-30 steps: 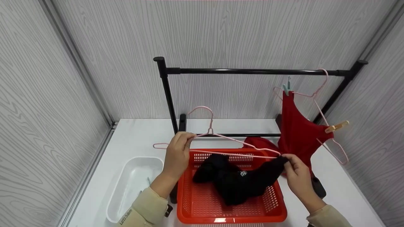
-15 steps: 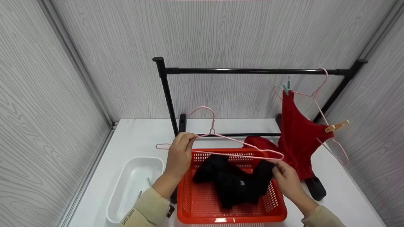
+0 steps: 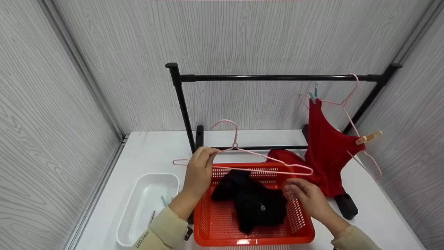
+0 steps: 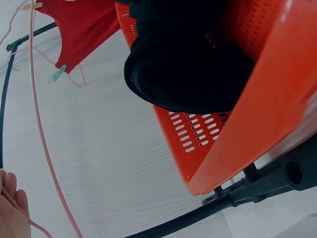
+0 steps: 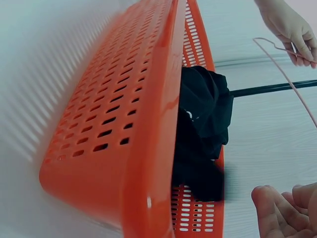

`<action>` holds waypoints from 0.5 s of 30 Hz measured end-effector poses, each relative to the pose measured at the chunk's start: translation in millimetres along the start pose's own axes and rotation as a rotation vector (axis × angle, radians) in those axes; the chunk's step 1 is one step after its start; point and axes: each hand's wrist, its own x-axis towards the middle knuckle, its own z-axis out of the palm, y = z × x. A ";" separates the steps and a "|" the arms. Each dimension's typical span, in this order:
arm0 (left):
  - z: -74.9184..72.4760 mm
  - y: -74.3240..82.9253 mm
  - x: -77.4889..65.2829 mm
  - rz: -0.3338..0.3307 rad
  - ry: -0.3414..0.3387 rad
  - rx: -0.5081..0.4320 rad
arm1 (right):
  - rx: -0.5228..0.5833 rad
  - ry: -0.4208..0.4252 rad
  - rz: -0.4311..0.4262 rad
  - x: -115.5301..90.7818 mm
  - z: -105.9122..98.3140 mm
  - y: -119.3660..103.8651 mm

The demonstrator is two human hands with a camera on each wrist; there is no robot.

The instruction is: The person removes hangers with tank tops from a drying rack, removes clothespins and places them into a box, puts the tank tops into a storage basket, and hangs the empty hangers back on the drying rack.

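Note:
My left hand (image 3: 199, 172) holds a pink clothes hanger (image 3: 236, 133) by its left shoulder, above the back of a red plastic basket (image 3: 256, 242). My right hand (image 3: 310, 198) hovers at the basket's right side, fingers loosely bent, with nothing in them. Inside the basket a black garment (image 3: 258, 205) with a small white logo lies bunched up. In the right wrist view a blurred end of that garment (image 5: 200, 178) hangs apart from my right fingertips (image 5: 262, 193). The hanger carries no cloth.
Behind the basket stands a black rack (image 3: 270, 77). On its right a red garment (image 3: 327, 149) hangs from another pink hanger, held by a teal clothespin (image 3: 314, 95) and a yellowish clothespin (image 3: 369, 137). A white tray (image 3: 144, 194) with a few clothespins sits at left.
My right hand has let go of the black garment's end, which has dropped into the basket from the hanger's right tip. The hanger has shifted slightly right in my left hand.

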 end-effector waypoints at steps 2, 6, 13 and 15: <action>-0.4 0.5 -0.2 0.000 0.001 -0.001 | -0.009 0.013 -0.003 0.0 -1.4 -0.2; -0.5 0.6 -0.4 0.002 -0.001 -0.003 | 0.010 0.039 0.010 0.3 -5.1 -1.4; 1.2 -0.5 -0.9 0.008 -0.002 -0.007 | -0.001 0.092 -0.011 0.3 -17.5 -6.4; 1.7 -0.7 -1.3 0.010 -0.003 -0.009 | 0.035 0.107 -0.020 0.5 -22.0 -9.0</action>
